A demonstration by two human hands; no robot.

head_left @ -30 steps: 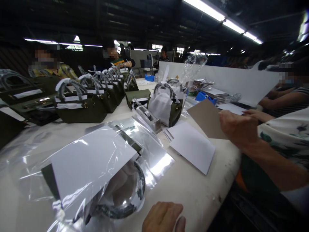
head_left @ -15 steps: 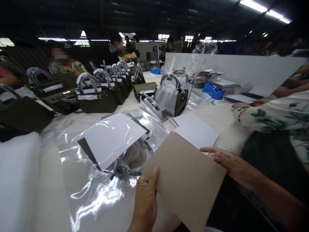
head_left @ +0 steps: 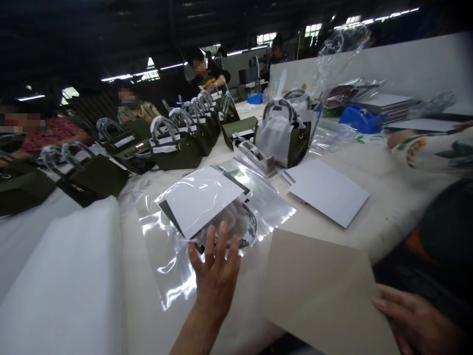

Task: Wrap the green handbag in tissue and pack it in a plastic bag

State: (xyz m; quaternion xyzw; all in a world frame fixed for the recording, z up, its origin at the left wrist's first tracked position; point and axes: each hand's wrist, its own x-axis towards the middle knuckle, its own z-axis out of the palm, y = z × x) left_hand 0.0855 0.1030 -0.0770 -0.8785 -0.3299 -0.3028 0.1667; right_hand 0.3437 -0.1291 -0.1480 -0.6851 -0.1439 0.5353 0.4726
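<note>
My right hand point(head_left: 414, 315) grips the right edge of a grey-brown cardboard sheet point(head_left: 321, 291), thumb on top and fingers underneath. My left hand point(head_left: 216, 276) is open, fingers spread, at the near side of a clear plastic bag point(head_left: 151, 231); whether it touches the bag I cannot tell. In that bag lies a dark green handbag, mostly hidden, with a wrapped handle point(head_left: 251, 222) showing. A white board point(head_left: 205, 197) covers its upper part. To the right, white sheets point(head_left: 328, 190) lie on the table.
Dark green handbags point(head_left: 181, 148) stand in a row at the back left. A tape dispenser point(head_left: 254, 155) sits beside a wrapped handbag point(head_left: 281, 133). White foam sheets point(head_left: 74, 276) lie at left, a blue dispenser point(head_left: 362, 118) at right. Co-workers sit around; a patterned sleeve point(head_left: 436, 150) reaches in at right.
My left hand has let go of the cardboard and moved up-left to the plastic bag, its fingers spreading. My right hand now holds the cardboard, lower and farther right. The view has turned left.
</note>
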